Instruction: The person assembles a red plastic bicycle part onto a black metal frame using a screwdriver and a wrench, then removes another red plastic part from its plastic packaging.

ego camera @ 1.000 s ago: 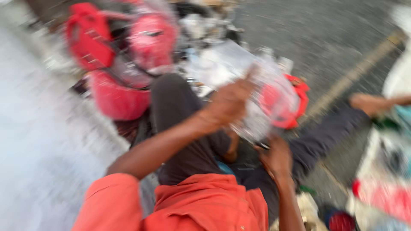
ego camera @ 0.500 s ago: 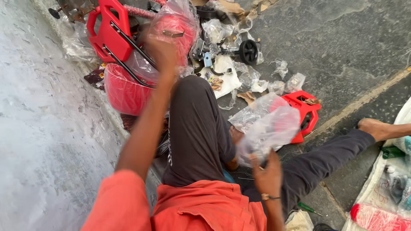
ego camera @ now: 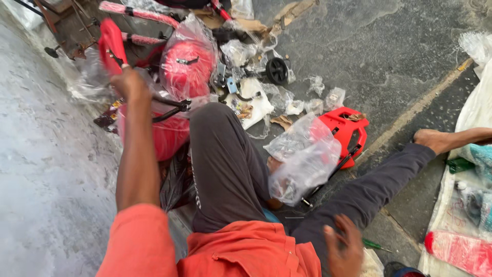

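I sit on the ground in an orange shirt and dark trousers. My left hand [ego camera: 129, 82] reaches far forward on the left and closes around the lower end of a red plastic frame bar [ego camera: 110, 43]. Beside it stands a red round part in clear plastic [ego camera: 187, 64] over a red tub-shaped part [ego camera: 164, 134]. My right hand [ego camera: 342, 251] rests low by my right thigh, fingers apart, holding nothing. A crumpled clear plastic bag [ego camera: 306, 161] lies against my knee, in front of a red plastic piece [ego camera: 347, 128].
Small clear bags, paper sheets and a black wheel [ego camera: 277, 70] are scattered on the asphalt ahead. A green-handled tool [ego camera: 376, 245] lies by my right hand. Another person's bare foot [ego camera: 430, 139] and a white sheet with packed goods [ego camera: 474, 205] are at the right. A concrete slab [ego camera: 46, 169] is at the left.
My left hand left the bagged part, swung up to the left and took the red bar. My right hand let go of the plastic bag and dropped to my thigh.
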